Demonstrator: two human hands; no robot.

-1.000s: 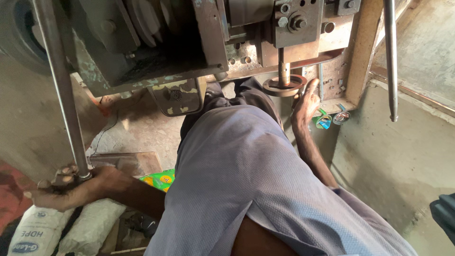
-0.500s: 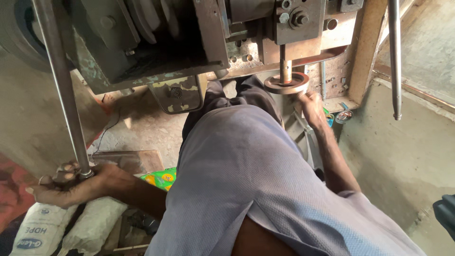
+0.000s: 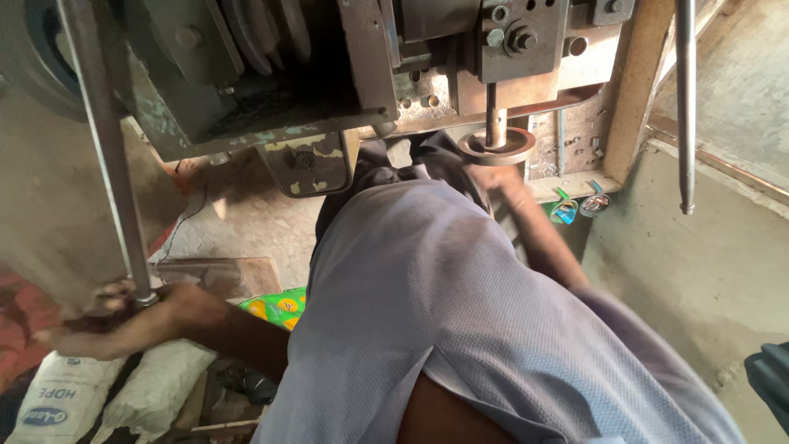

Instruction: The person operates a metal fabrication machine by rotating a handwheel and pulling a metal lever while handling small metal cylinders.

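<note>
Down at about eight o'clock, my left hand (image 3: 123,321) is clenched around the lower end of a long steel lever rod (image 3: 103,156), which rises from my fist toward eleven o'clock. My right hand (image 3: 501,177) reaches up to about one o'clock and touches a round metal disc (image 3: 497,146) from below; whether the fingers grip it I cannot tell, since they are blurred. That disc sits around a vertical spindle (image 3: 491,111) under the grey press machine (image 3: 312,74) at twelve o'clock. My lilac shirt (image 3: 460,329) fills the middle. White sacks (image 3: 99,395) lie on the floor at seven o'clock, just below my left hand. A second steel rod (image 3: 685,107) hangs at two o'clock.
</note>
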